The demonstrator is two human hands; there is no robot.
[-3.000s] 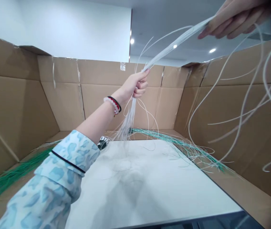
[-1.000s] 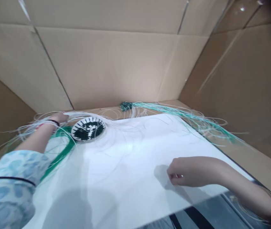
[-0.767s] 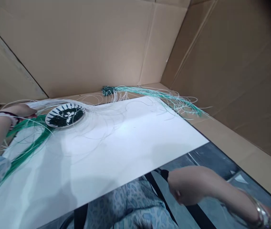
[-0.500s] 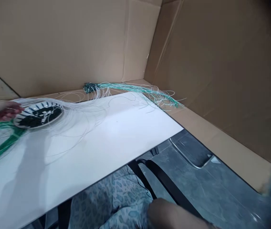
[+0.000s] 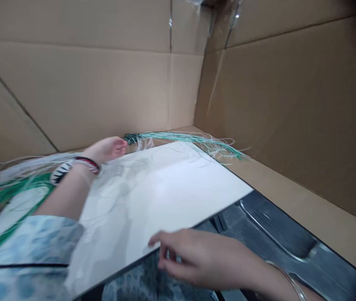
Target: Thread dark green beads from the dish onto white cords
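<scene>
On the left, white strands (image 5: 24,168) lie beyond green strands (image 5: 11,193) and a half-hidden plate (image 5: 60,172). Your left hand (image 5: 110,149) is at the dark end of the far teal bundle (image 5: 178,136); I cannot tell whether its fingers pinch. Your right hand (image 5: 193,255), fingers loosely parted, is at the tabletop (image 5: 178,184)'s near edge.

Left sleeve (image 5: 48,238): pale blue, darker blue blotches, edges blurred; thin black band (image 5: 24,266) across it. Bracelets (image 5: 87,164), left wrist: black, red and white. Bangle (image 5: 292,281), right wrist: slim, silver-toned. Lap clothing (image 5: 128,286): blue, spotted print.
</scene>
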